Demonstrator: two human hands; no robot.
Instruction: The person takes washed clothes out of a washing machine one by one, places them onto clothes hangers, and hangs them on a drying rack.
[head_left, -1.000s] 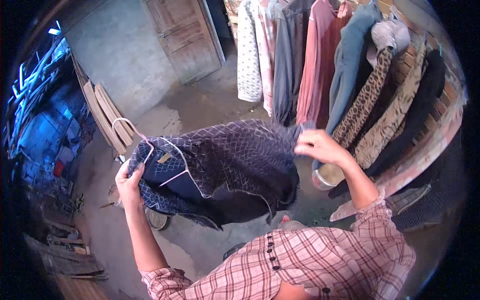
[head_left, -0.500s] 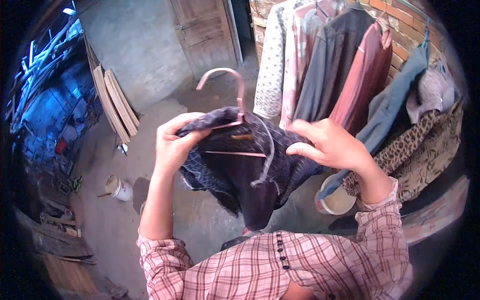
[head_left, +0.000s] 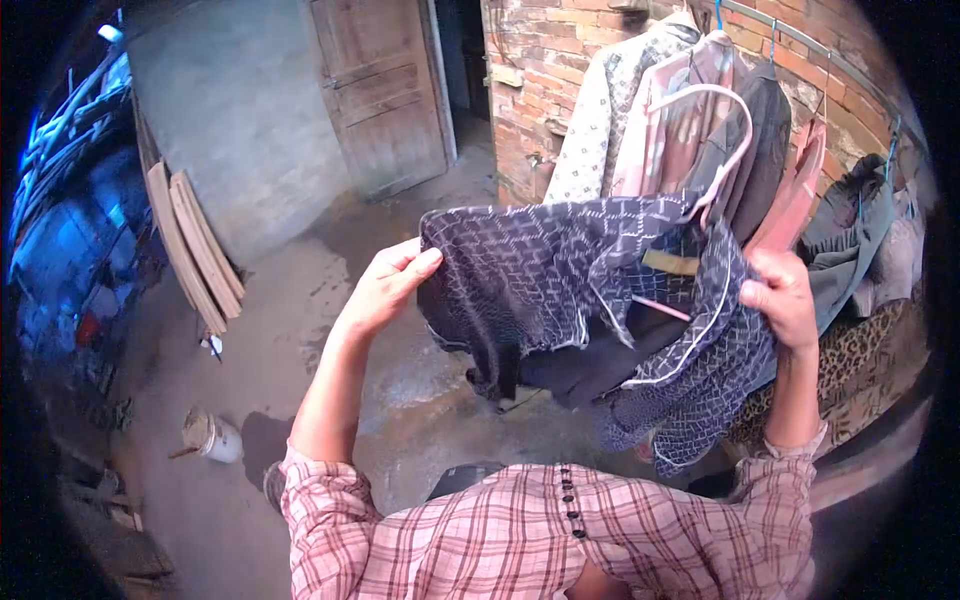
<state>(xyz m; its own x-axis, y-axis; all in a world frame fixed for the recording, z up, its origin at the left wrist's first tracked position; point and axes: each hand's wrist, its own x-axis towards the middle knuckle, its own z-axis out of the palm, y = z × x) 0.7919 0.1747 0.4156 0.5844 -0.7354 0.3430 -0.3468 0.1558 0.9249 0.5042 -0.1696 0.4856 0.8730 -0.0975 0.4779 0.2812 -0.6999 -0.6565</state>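
A dark navy shirt (head_left: 510,270) with a white grid pattern hangs on a pink clothes hanger (head_left: 745,140), whose hook curves up above the collar. My left hand (head_left: 392,285) pinches the shirt at its left shoulder side, pulling the cloth out taut. At the other side, my right hand (head_left: 785,300) is closed on the shirt near the collar and shoulder. The hanger's lower bar shows inside the open neck, beside a tan label. Folds of cloth hide most of the hanger's arms.
Several garments hang from a rail (head_left: 790,30) along the brick wall (head_left: 545,60) at the right. A wooden door (head_left: 385,95) stands at the back. Boards (head_left: 195,250) lean at the left, and a white bucket (head_left: 220,440) sits on the wet floor.
The shirt has been spread wider and moved to the right with the hanger. My left hand has shifted along to the shirt's outer side. The view has turned slightly.
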